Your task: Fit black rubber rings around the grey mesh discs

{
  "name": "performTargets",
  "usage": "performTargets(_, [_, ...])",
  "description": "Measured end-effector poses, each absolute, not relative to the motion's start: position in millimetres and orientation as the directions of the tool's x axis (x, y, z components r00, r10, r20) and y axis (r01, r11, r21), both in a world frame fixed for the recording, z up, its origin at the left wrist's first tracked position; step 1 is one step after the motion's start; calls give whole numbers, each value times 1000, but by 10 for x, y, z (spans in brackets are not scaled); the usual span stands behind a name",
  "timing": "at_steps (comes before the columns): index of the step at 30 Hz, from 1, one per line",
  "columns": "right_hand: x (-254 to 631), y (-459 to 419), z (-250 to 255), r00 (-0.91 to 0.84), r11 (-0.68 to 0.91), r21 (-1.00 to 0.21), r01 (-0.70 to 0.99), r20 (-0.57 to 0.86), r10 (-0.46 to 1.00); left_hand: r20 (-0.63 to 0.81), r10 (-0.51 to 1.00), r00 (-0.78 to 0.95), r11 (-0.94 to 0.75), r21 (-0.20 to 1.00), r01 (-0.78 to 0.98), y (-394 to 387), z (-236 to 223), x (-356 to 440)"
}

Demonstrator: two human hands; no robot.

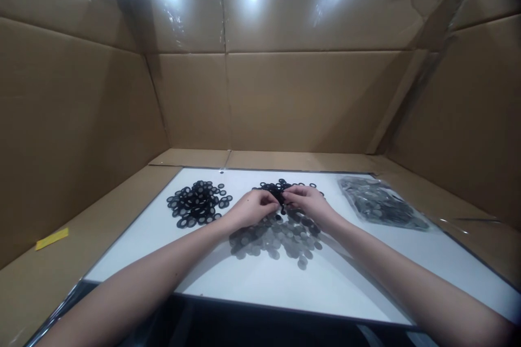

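Note:
My left hand (256, 209) and my right hand (307, 200) meet over the middle of the white board, thumbs and fingers pinched close together. Whatever is between the fingertips is too small to make out. Behind and beneath them lies a heap of black rings (281, 182), partly covered by my hands. Grey, see-through discs (285, 236) are spread on the near side of my hands, some overlapping. Left of my left hand is a pile of black rings with grey centres (197, 200).
A clear plastic bag (380, 203) full of grey discs lies on the right of the white board (228, 282). Cardboard walls (301, 103) rise at the back and both sides. A yellow strip (52, 239) sits on the cardboard at the left.

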State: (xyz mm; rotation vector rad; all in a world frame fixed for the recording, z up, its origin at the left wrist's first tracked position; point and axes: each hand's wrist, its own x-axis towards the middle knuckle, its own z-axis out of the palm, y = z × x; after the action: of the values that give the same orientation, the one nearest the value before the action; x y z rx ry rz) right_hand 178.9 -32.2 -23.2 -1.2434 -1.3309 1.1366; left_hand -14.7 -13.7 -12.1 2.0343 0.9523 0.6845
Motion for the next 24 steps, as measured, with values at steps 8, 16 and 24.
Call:
performTargets(8, [1712,-407,-163,-104,-60,-990,-127,-47,993,256,860,442,-362,916,174,-23,-177,-110])
performTargets(16, [1681,-451,-167,-146,-30,-985,-168,-5,989,249,860,445,-237,968,-83,-11,-206,-80])
performTargets(24, [1666,-433,-194,-133,-40,-977,-211,-12,991,131,850,510,-63,987,-149,16,-179,-94])
